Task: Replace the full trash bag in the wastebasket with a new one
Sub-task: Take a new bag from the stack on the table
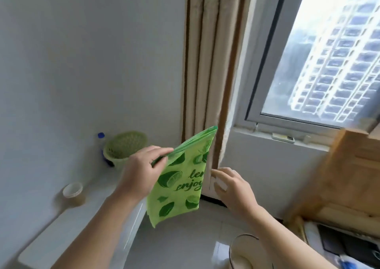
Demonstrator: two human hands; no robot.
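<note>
A flat green trash bag (181, 178) printed with dark green lemons and lettering hangs in the air in front of the curtain. My left hand (141, 172) pinches its upper left edge between thumb and fingers. Just right of the bag, my right hand (230, 186) hovers with its fingers spread, holding nothing and not touching the bag. At the bottom of the view stands a white wastebasket (244, 254) with a dark rim; only its top shows, partly behind my right forearm, and its inside looks bare.
A white counter (67, 225) runs along the left wall with a green mesh basket (123, 149), a blue-capped bottle (101, 143) and stacked paper cups (73, 190). Beige curtain (207, 63) and window (320, 52) behind. Wooden furniture (337, 178) stands at right over grey floor tiles.
</note>
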